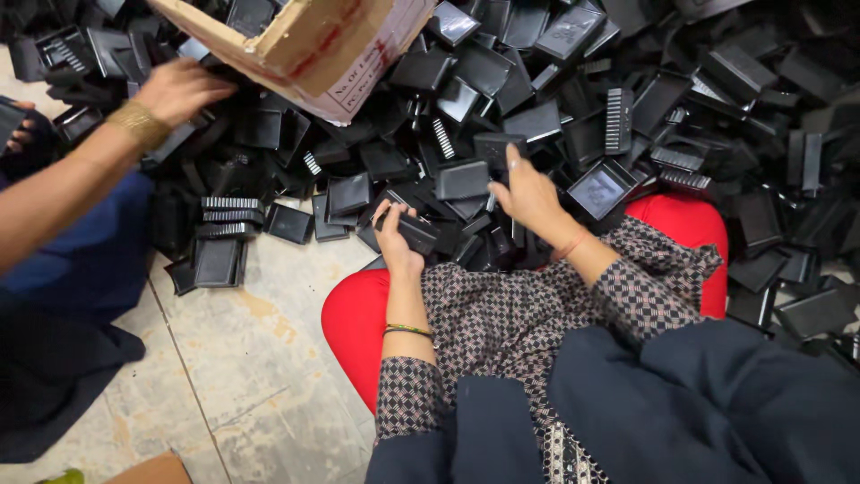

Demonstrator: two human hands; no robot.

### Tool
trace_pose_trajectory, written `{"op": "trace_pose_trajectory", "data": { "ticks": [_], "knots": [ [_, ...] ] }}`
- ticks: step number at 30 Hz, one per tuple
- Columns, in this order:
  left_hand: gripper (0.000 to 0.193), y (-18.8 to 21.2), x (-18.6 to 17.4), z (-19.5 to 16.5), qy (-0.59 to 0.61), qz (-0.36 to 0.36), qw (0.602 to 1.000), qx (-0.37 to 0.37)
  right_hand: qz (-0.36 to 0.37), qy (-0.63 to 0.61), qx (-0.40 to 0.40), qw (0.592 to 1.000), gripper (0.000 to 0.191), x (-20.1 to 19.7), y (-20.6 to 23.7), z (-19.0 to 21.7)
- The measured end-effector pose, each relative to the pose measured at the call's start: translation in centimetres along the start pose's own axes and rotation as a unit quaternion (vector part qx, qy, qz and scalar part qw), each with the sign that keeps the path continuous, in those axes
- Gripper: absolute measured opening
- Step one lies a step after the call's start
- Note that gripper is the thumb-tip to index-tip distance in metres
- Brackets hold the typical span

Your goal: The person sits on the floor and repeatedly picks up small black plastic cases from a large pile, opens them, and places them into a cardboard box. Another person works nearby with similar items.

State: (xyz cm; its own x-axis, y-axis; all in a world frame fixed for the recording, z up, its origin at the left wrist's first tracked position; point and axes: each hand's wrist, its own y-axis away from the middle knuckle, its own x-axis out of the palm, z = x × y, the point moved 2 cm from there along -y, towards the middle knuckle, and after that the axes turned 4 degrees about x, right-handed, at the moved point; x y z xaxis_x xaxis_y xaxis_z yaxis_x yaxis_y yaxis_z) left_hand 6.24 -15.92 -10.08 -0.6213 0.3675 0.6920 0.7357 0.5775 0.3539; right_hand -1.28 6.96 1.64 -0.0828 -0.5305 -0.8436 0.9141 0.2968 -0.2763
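My left hand [395, 240] grips a small black plastic tray [411, 230] just above my lap. My right hand [528, 195] reaches into the heap of black plastic parts [573, 99], fingers on a flat black piece [495, 145]; whether it grips it is unclear. Both forearms wear patterned sleeves, and a thin bangle sits on my left wrist. A red cloth [354, 323] lies under my lap.
Another person's hand [177, 90] with a gold bangle rests on the heap at the upper left, beside a tilted cardboard box [313, 45]. Stacked black trays [219, 242] stand at the pile's edge. Stone floor tiles [233, 376] show at the lower left.
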Motion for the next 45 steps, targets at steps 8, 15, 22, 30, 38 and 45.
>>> {"op": "trace_pose_trajectory", "data": {
  "ticks": [8, 15, 22, 30, 38, 45],
  "knots": [
    [0.044, -0.2, 0.0, 0.1, 0.033, 0.020, 0.990, -0.136, 0.132, 0.124, -0.134, 0.974, 0.012, 7.6, 1.3, 2.2],
    [0.026, 0.1, -0.7, -1.3, 0.016, 0.101, 0.986, -0.130, 0.109, 0.095, -0.058, 0.988, 0.018, 6.4, 0.5, 1.6],
    [0.048, 5.4, 1.9, 1.8, -0.097, 0.186, 0.908, -0.362, 0.159, -0.511, 0.235, 0.811, 0.030, 2.6, 4.8, -4.2],
    [0.034, 11.8, 9.7, 4.4, -0.217, 0.173, 0.946, -0.167, -0.105, -0.264, -0.011, 0.959, 0.050, -6.2, 9.5, -4.2],
    [0.082, 13.3, 12.1, 3.3, -0.176, 0.175, 0.963, -0.109, -0.027, -0.345, -0.028, 0.938, 0.070, -10.3, 11.3, -2.0],
    [0.084, 14.5, 12.6, 3.1, -0.138, 0.208, 0.966, -0.062, 0.021, -0.368, -0.023, 0.929, 0.065, -10.1, 13.3, -1.2]
  ]
}}
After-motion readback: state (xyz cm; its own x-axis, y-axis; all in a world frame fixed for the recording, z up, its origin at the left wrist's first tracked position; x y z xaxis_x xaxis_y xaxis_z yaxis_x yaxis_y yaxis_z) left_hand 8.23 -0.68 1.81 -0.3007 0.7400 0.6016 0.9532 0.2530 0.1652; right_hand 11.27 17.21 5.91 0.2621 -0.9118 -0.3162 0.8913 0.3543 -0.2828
